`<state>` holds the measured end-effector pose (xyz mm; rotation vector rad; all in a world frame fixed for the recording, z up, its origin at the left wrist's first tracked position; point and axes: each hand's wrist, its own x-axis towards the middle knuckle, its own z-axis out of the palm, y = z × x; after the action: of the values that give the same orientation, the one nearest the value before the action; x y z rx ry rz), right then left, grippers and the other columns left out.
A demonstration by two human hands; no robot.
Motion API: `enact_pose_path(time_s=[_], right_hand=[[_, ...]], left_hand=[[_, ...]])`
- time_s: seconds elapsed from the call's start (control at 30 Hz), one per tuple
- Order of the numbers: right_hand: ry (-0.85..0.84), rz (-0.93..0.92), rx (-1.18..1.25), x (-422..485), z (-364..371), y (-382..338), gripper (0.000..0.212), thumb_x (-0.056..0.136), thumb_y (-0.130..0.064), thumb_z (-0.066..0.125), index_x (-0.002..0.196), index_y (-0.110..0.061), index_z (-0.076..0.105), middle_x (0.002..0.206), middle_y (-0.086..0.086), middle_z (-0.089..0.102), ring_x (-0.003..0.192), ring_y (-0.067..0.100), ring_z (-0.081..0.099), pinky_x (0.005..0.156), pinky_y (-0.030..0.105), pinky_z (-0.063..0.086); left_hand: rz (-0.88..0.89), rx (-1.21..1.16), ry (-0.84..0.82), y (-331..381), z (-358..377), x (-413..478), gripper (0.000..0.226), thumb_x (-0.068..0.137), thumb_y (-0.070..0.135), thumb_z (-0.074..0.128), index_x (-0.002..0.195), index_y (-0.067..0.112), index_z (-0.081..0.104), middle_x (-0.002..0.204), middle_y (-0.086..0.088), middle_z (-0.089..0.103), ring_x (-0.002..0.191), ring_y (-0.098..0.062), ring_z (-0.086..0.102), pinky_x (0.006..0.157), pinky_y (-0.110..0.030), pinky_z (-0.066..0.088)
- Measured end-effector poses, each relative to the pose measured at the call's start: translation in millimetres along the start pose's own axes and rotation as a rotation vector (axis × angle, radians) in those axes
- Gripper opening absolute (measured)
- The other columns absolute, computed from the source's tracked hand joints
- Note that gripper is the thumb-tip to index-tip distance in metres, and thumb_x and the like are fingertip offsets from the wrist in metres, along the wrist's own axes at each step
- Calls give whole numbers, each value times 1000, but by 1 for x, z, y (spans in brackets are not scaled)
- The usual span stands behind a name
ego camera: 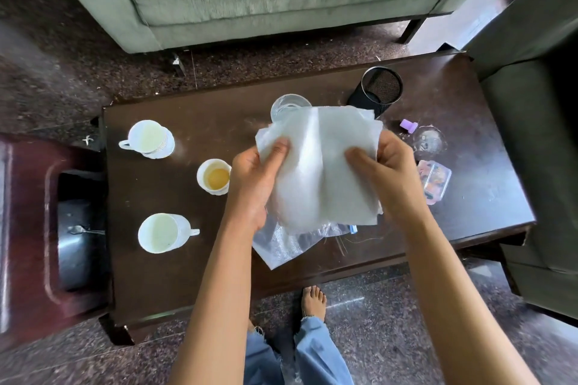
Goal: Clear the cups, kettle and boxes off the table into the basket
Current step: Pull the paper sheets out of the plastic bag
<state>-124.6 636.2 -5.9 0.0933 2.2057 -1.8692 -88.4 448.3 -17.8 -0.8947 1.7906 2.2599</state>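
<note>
Both my hands hold a white cloth (322,166) above the middle of the dark wooden table (187,275). My left hand (256,178) grips its left edge, my right hand (387,172) its right edge. Three white cups stand on the table's left part: one on a saucer (148,138), one with amber liquid (215,176), and an empty one (162,232). A clear glass (286,105) peeks out behind the cloth. A small clear plastic box (434,181) with colourful contents lies right of my right hand. No kettle shows.
A black mesh holder (378,89) lies tipped at the back. A purple cap (408,126) and a clear lid (428,139) sit nearby. A clear plastic bag (281,247) lies under the cloth. A dark red basket (28,228) with a steel vessel and spoon (78,230) stands left. Sofas surround.
</note>
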Motion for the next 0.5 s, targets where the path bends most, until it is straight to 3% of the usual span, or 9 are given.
enact_pose_path(time_s=[0.07, 0.23, 0.3, 0.37, 0.43, 0.5], right_hand=[[-21, 6, 56, 5, -5, -2, 21, 88, -11, 66, 108, -17, 63, 95, 3, 74, 81, 18, 69, 70, 34, 59], [10, 14, 46, 12, -8, -8, 26, 82, -21, 71, 107, -25, 62, 97, 8, 74, 84, 29, 71, 70, 44, 59], [61, -26, -31, 12, -8, -9, 31, 81, -20, 71, 106, -31, 56, 91, 3, 74, 77, 29, 70, 65, 44, 57], [148, -89, -217, 11, -3, -11, 49, 79, -17, 71, 113, -38, 44, 84, -14, 73, 72, 29, 66, 66, 45, 56], [198, -198, -367, 8, 5, -12, 68, 76, -10, 70, 124, -42, 34, 93, -29, 67, 79, 19, 68, 74, 31, 55], [156, -346, -464, 3, 13, -13, 69, 78, -3, 69, 127, -36, 35, 109, -19, 61, 90, 11, 63, 81, 9, 45]], left_hand=[[-32, -17, -29, 1, -3, 3, 14, 83, 43, 67, 81, 31, 75, 88, 7, 75, 83, -12, 71, 72, -33, 58], [-79, -96, -21, 2, -2, 4, 20, 86, 41, 64, 85, 24, 73, 85, 5, 75, 76, -10, 71, 60, -25, 57], [-90, -132, -9, 1, 1, 3, 19, 87, 39, 63, 86, 22, 72, 82, 6, 75, 73, -9, 71, 57, -24, 55], [-82, -150, 13, 2, 7, 1, 17, 86, 34, 65, 83, 19, 73, 79, 4, 75, 72, -10, 71, 59, -27, 57], [-60, -146, 57, 2, 18, 0, 16, 83, 30, 69, 75, 17, 74, 79, -1, 75, 75, -18, 68, 72, -40, 58], [-43, -142, 92, 3, 30, -3, 15, 80, 29, 72, 74, 16, 75, 85, -10, 74, 82, -28, 66, 83, -53, 54]])
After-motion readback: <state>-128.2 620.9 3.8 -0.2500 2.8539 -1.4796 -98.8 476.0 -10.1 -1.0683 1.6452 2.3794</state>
